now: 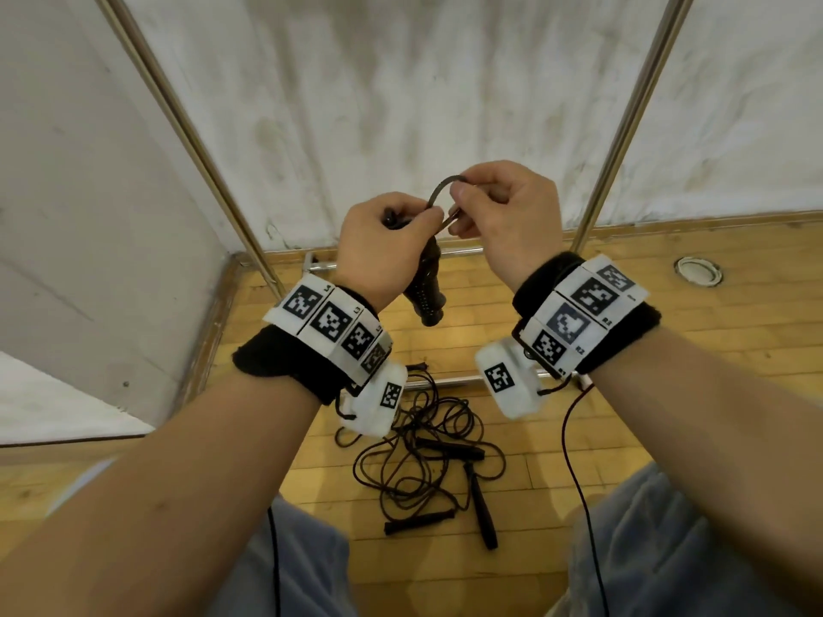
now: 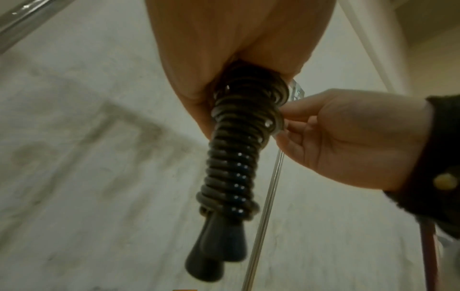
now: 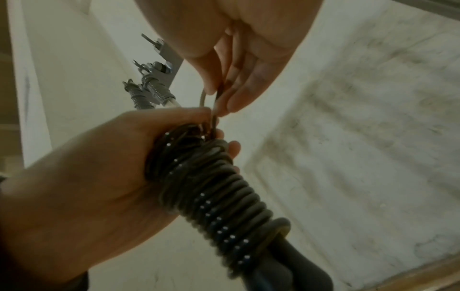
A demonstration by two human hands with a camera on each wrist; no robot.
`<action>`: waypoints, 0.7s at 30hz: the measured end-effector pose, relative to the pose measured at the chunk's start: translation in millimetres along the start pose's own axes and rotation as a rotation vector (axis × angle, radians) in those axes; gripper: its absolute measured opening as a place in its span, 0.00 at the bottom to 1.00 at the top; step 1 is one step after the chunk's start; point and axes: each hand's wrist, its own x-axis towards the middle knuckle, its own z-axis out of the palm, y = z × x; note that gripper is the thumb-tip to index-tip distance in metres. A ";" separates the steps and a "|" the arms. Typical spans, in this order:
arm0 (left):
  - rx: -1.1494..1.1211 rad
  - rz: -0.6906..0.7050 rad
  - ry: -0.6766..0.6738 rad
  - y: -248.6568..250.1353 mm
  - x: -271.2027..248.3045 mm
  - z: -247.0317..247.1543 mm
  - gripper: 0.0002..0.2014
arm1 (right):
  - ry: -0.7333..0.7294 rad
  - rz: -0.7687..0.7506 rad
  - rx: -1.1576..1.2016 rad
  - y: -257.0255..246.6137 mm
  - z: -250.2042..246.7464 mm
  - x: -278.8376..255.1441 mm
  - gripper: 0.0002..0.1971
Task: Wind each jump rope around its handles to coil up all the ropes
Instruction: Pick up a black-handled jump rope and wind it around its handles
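My left hand (image 1: 378, 242): I hold it up in front of me, fingers curled tight round the top of the wound jump rope (image 1: 426, 291).
My right hand (image 1: 503, 216): it is just beside my left hand. My thumb and fingers pinch the last loose loop of rope (image 1: 438, 189), which curves up over the top of the bundle.
Wound jump rope: its two black handles (image 2: 216, 250) lie side by side with the rope wrapped round and round them in neat rings. It is long and thin. Its long way runs up and down, a bit tilted. The fat handle ends point down toward the floor and toward me. The top end is hidden inside my left fist.
Loose loop: both its ends go down between my two thumbs. I cannot tell where it tucks in.
Other jump ropes (image 1: 427, 456): below the wound one, on the wooden floor (image 1: 668, 420), in a messy tangle. Their black handles point different ways.
Metal poles (image 1: 191, 140): behind the wound rope, on both sides, leaning up along the white wall (image 1: 401, 82).
My knees (image 1: 668, 549): closer to me than the tangle, one on each side, in grey cloth.
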 end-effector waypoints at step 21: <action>0.001 0.375 0.084 196.6 26.6 -23.5 0.08 | -0.012 -0.340 -0.035 -183.4 -46.2 27.1 0.11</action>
